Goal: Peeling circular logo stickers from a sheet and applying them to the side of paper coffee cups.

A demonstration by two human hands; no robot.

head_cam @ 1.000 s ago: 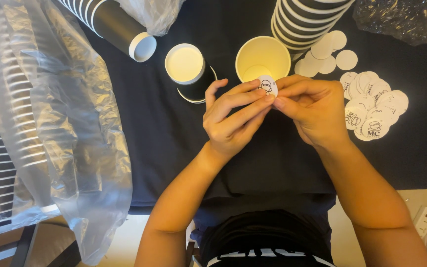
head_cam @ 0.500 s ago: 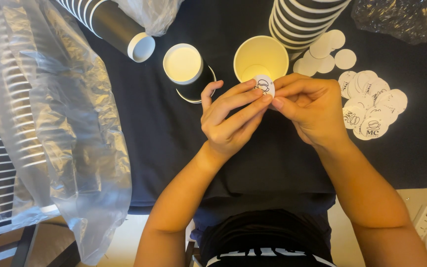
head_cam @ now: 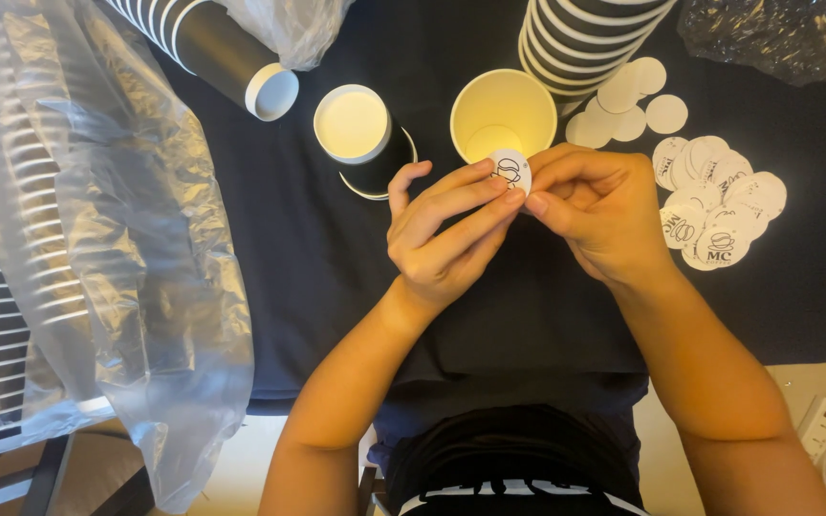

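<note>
Both hands meet over the dark cloth: the left hand [head_cam: 446, 234] and right hand [head_cam: 599, 215] pinch one round sticker [head_cam: 510, 170] between fingertips, seemingly peeling its backing. Next calls for a clean peel, I'd judge, near the open yellow cup [head_cam: 503, 115]

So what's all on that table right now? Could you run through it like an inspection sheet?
Surface: dark cloth covering the table.
Job's things: small round white sticker with a dark printed design, pinched between both hands; open cup with a pale yellow inside just behind it; a second cup to its left.
Clutter: pile of round stickers, striped cup stack, a lying cup stack, clear plastic bag holding more cups.
Grippers: left hand and right hand meet fingertip to fingertip on the sticker.
Cables: white power strip with a cord at the lower right.
Surroundings: crumpled plastic wrap at the top right.
</note>
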